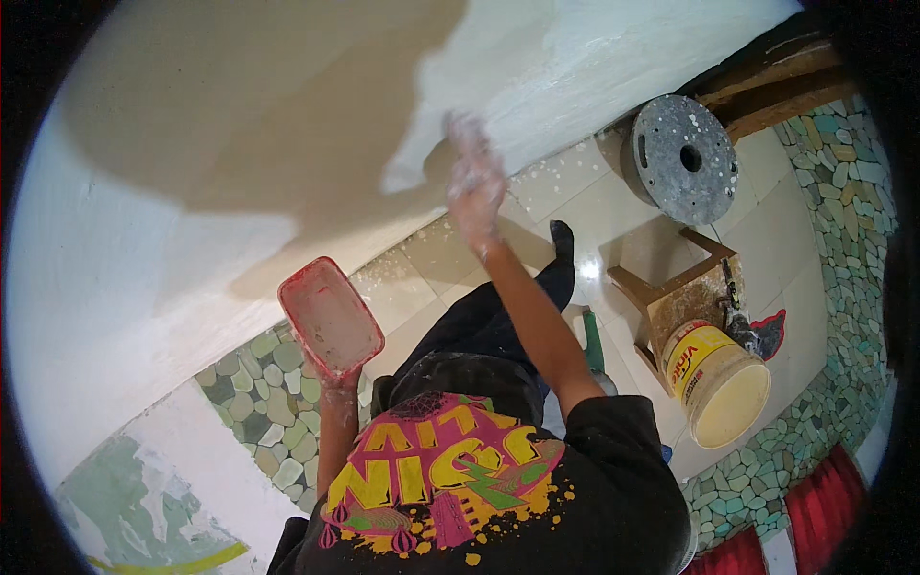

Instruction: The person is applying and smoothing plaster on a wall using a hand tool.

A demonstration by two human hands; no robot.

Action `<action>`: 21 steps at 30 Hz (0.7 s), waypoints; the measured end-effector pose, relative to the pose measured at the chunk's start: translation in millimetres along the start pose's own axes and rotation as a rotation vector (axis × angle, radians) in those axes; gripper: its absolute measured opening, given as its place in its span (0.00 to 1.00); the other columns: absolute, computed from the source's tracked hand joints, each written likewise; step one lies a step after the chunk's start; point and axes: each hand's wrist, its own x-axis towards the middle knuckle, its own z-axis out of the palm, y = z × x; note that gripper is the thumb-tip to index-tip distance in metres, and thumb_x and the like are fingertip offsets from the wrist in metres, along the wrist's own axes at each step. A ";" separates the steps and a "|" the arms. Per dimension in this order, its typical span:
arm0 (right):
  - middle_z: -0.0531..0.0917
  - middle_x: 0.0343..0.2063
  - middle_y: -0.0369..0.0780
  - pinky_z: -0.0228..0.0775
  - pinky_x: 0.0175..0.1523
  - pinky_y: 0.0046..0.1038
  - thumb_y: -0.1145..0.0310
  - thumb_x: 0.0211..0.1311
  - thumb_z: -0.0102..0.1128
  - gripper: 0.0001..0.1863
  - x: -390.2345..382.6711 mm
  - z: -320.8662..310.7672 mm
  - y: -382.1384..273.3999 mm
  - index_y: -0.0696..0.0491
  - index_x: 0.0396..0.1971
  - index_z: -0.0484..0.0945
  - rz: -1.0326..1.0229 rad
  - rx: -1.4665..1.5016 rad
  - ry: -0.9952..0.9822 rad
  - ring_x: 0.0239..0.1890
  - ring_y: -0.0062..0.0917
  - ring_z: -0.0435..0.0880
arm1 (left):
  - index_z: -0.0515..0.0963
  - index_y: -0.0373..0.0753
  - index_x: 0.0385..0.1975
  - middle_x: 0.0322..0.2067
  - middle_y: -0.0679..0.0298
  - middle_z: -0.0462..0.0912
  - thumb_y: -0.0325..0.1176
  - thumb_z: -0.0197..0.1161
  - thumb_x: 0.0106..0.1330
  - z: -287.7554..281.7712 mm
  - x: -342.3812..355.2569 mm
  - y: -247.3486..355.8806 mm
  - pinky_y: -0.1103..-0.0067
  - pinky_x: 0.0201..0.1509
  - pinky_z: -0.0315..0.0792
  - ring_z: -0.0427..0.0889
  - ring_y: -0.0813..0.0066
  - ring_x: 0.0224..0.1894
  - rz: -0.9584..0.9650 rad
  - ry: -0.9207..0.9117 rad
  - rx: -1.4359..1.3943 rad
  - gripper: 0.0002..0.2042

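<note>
My left hand (333, 376) holds a red rectangular plastic tub (372, 326) from its near end, close to the wall. Whitish, watery material (331, 311) fills the inside, and pale smears coat its rim. My right hand (473, 187) is raised in front of the white wall (537, 81), with white residue over the fingers and palm. Its fingers look stretched out, though motion blurs their tips, and I make out nothing held in them. Whether the fingertips touch the wall cannot be told. Dark shadows fall across the wall beside the hand.
A round grey speckled drum-like object (680, 177) stands at the far right. Nearer are a low wooden stool (690, 287) and a yellow-labelled white bucket (733, 407). A green bottle-like object (592, 340) is by my leg. White spatters mark the tiled floor (561, 177); pebble paving (843, 278) borders it.
</note>
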 end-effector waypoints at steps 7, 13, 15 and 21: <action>0.81 0.55 0.47 0.72 0.60 0.31 0.81 0.63 0.53 0.22 -39.3 -40.2 -36.5 0.61 0.59 0.76 0.361 0.068 -0.237 0.56 0.31 0.81 | 0.64 0.43 0.68 0.64 0.58 0.72 0.57 0.51 0.72 40.9 4.9 -31.9 0.57 0.66 0.72 0.75 0.55 0.62 -0.023 -0.046 0.022 0.32; 0.83 0.42 0.39 0.78 0.45 0.28 0.79 0.65 0.59 0.13 16.5 -99.3 -137.3 0.59 0.49 0.75 0.961 0.500 -0.137 0.40 0.22 0.84 | 0.64 0.42 0.68 0.63 0.57 0.73 0.63 0.44 0.73 111.2 11.6 -61.6 0.61 0.66 0.71 0.75 0.58 0.61 -0.026 0.059 0.116 0.35; 0.83 0.42 0.39 0.78 0.45 0.27 0.79 0.66 0.58 0.13 32.6 -104.5 -166.7 0.59 0.49 0.75 0.984 0.493 -0.167 0.40 0.23 0.84 | 0.62 0.41 0.69 0.63 0.56 0.73 0.65 0.43 0.72 136.8 9.6 -73.9 0.60 0.67 0.70 0.74 0.57 0.63 -0.023 0.053 0.132 0.37; 0.84 0.40 0.39 0.77 0.47 0.23 0.76 0.69 0.60 0.11 70.3 -110.8 -229.2 0.62 0.49 0.77 0.718 0.037 -0.445 0.42 0.17 0.83 | 0.61 0.40 0.70 0.65 0.54 0.71 0.71 0.41 0.69 186.4 12.1 -113.0 0.60 0.70 0.67 0.72 0.57 0.65 0.000 -0.110 0.111 0.42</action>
